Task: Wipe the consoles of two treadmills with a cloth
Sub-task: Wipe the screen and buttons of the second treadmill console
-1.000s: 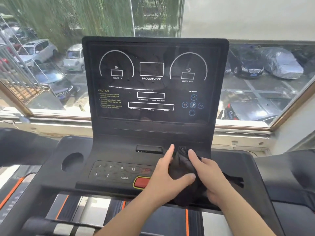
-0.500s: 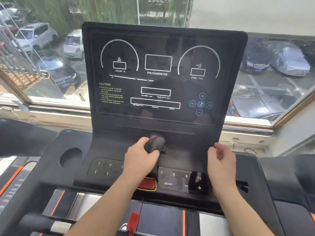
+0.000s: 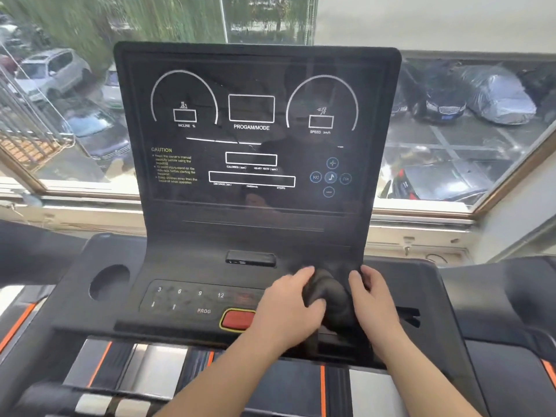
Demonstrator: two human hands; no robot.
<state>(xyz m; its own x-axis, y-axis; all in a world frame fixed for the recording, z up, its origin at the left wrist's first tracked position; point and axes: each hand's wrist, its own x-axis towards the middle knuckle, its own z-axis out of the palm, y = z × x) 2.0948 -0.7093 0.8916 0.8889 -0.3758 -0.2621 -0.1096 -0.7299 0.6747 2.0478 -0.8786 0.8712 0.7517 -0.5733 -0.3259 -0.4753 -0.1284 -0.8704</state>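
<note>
Well, starting at the left of the treadmill's console [image 3: 168, 254], there is a round cup holder [image 3: 109, 281] sunk into the black deck. Next comes a keypad [image 3: 186, 296] marked 3, 6, 9 and 12, then a red button [image 3: 237, 319] ringed in yellow. Just right of that button is the left hand [image 3: 288, 308], its grip closed round the near left side of a dark cloth [image 3: 329, 299], with the thumb pressed into the folds. The cloth sits bunched in a wad on the lower right part of the console, below the big display [image 3: 255, 136]. On its other side the right hand [image 3: 376, 305] has it too, fingers curled against the wad's right edge, so the two hands hold the one cloth between them.

I would judge the cloth light, soft and quite limp: it will take whatever shape it is squeezed into and will flop if held by a corner. The sensible hold seems to be from behind the wad, one palm over the bulk, so a smooth face meets the plastic. The glossy display looks apt to show streaks, so a flat fold should serve better there than a lump. Further right, a notched slot [image 3: 406, 317] in the deck could snag a loose edge.
</note>
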